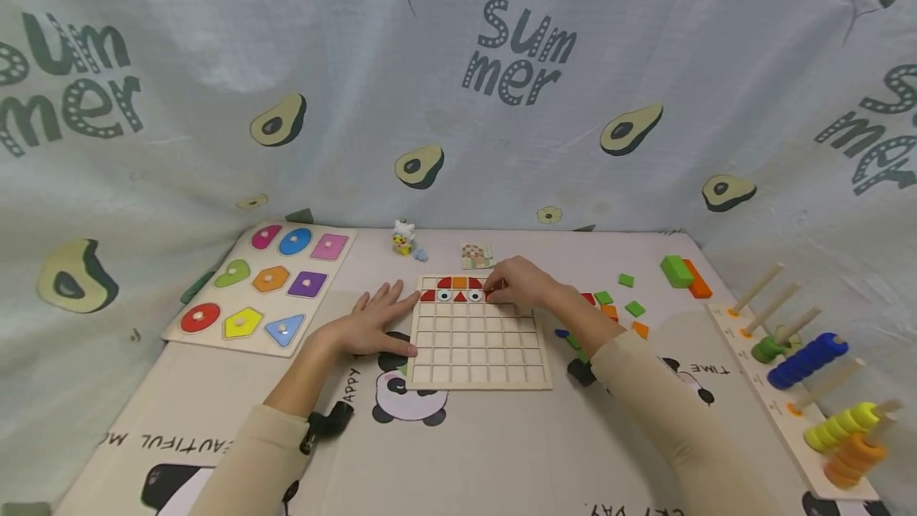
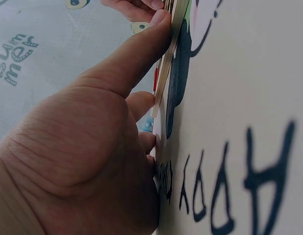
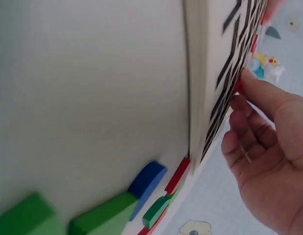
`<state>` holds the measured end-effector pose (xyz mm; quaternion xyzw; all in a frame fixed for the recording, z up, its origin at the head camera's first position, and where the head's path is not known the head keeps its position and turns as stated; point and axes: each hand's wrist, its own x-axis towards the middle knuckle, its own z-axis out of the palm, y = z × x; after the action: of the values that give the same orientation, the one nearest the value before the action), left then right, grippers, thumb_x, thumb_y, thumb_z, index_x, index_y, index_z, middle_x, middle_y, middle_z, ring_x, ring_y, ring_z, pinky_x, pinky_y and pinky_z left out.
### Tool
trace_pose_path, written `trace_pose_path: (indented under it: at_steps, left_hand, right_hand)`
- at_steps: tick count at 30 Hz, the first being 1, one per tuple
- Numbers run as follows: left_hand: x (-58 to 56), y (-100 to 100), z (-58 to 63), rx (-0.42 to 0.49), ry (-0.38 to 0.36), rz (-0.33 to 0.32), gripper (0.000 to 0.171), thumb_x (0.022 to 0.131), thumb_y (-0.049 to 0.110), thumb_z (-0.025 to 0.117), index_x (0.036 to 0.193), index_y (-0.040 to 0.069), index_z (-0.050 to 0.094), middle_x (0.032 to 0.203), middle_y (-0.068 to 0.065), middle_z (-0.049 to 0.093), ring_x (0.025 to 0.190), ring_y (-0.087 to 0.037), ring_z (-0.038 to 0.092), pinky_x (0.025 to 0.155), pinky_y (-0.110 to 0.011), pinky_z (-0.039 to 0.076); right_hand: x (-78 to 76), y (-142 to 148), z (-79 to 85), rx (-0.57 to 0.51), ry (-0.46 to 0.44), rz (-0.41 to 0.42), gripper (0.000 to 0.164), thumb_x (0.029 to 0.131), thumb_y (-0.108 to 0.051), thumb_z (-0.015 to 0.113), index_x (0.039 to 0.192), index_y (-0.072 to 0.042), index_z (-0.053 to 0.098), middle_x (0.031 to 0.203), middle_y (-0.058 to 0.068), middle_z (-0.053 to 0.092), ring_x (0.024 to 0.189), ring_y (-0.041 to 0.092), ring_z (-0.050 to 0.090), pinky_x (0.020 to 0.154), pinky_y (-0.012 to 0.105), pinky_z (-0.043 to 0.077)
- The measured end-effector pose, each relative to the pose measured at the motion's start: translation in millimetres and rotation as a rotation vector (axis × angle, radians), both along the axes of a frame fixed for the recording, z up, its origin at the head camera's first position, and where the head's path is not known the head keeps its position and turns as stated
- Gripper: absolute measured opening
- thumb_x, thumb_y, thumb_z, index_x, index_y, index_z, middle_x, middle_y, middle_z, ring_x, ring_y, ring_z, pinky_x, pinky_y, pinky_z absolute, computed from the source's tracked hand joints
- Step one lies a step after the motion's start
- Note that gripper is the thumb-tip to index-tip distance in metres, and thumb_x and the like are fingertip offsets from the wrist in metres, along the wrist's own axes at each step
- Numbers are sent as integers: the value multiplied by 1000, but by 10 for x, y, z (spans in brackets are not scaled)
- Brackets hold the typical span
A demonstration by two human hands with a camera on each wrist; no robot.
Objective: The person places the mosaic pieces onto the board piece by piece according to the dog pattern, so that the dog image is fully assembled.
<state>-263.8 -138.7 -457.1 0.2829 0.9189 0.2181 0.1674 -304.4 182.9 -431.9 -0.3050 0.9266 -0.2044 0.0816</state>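
Note:
A wooden grid board lies on the table, its upper rows partly filled with red, orange and eye-patterned tiles. My left hand rests spread on the table at the board's left side, fingers straight. In the left wrist view, its thumb touches the board's edge. Over the upper right of the board, my right hand pinches a small red tile between thumb and fingertips, right at the grid surface. The fingers cover most of this tile and some cells around it.
Loose coloured tiles are scattered right of the board, some under my right forearm. A picture card and a small figurine stand behind. A shape puzzle lies left; a peg board with rings lies far right.

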Motion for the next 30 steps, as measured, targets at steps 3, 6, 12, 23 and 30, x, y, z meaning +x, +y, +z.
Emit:
trace_pose_path:
  at_steps: [3, 6, 12, 23, 30]
  left_hand:
    - [12, -3, 4, -8, -11, 1, 100, 76, 65, 67, 154, 24, 20, 161, -13, 1, 146, -37, -8, 113, -60, -8]
    - [20, -10, 6, -12, -12, -4, 100, 76, 65, 66, 155, 23, 19, 161, -13, 1, 146, -37, -8, 113, -61, -8]
    - [22, -32, 28, -26, 3, 1, 100, 77, 65, 65, 155, 24, 19, 161, -13, 1, 147, -37, -7, 113, -61, -7]
    - [37, -18, 42, -29, 0, 2, 100, 77, 67, 64, 155, 25, 18, 161, -12, 1, 147, -36, -8, 113, -60, -7]
    - [39, -9, 22, -32, -5, -1, 99, 77, 67, 64, 155, 25, 18, 161, -12, 1, 147, -36, -8, 113, -60, -8]
  right_hand:
    - [26, 105, 27, -50, -40, -4, 26, 90, -21, 69, 114, -11, 72, 97, -4, 67, 81, 11, 56, 67, 27, 48]
    - [44, 373, 128, -101, -36, -59, 32, 92, -23, 66, 121, -9, 67, 105, 1, 67, 85, 15, 57, 67, 30, 50]
    - [32, 1307, 266, 8, 66, -333, 33, 93, -19, 65, 122, -4, 65, 117, 15, 64, 92, 26, 58, 77, 41, 53]
    - [183, 2017, 61, 188, 15, -431, 27, 89, -6, 65, 115, 2, 67, 106, 18, 66, 92, 31, 59, 90, 52, 49]
    - [148, 1742, 91, 144, 78, -382, 31, 90, -10, 67, 120, 0, 64, 110, 15, 66, 97, 29, 60, 92, 49, 50]
